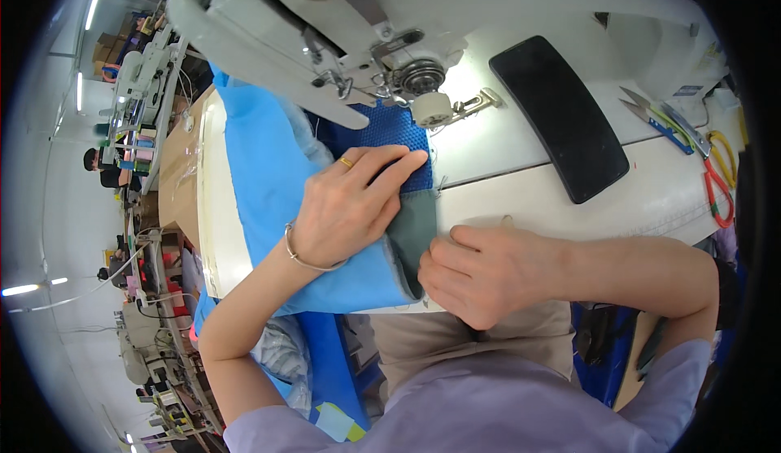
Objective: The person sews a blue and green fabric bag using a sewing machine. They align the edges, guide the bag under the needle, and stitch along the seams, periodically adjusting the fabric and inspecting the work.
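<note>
A light blue fabric piece [264,156] lies across the bed of a sewing machine [325,71], with dark blue textured mesh [390,128] and a grey-green strip [416,224] along its right side. My left hand [346,205], wearing a ring and a bracelet, rests on the cloth. Its fingers reach over the mesh just in front of the presser area, pressing it down. At the lower right end of the strip is my right hand [488,272]. Its fingers are curled in and closed at the strip's edge; their tips are partly hidden.
A black phone [561,119] lies right of the needle area. Farther right are blue-handled scissors [663,126] and red-and-yellow-handled scissors [716,172]. A metal edge guide [476,105] sits beside the roller. Other sewing machines [138,87] line the left side.
</note>
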Action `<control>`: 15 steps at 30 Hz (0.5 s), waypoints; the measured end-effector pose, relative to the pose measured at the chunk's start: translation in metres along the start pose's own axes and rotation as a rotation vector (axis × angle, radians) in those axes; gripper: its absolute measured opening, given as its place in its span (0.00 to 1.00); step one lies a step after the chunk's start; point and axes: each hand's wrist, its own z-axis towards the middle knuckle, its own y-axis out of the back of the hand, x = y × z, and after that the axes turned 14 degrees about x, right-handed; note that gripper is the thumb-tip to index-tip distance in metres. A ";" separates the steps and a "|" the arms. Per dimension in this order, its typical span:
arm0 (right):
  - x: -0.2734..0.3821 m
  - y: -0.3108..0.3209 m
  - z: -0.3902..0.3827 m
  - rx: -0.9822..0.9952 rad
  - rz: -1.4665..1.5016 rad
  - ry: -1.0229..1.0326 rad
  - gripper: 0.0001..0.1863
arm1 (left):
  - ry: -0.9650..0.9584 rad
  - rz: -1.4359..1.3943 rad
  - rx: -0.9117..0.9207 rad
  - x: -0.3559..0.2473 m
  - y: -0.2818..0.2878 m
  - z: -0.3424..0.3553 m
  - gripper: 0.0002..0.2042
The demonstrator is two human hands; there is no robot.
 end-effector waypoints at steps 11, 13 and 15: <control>-0.003 0.002 0.003 -0.185 0.018 -0.036 0.09 | -0.136 0.085 -0.096 0.016 -0.003 0.007 0.17; -0.001 0.003 0.002 -0.159 0.052 -0.062 0.09 | -0.160 0.074 -0.144 0.018 -0.006 0.008 0.16; -0.004 0.002 0.004 -0.179 0.021 -0.153 0.09 | -0.170 0.075 -0.179 0.020 -0.007 0.008 0.16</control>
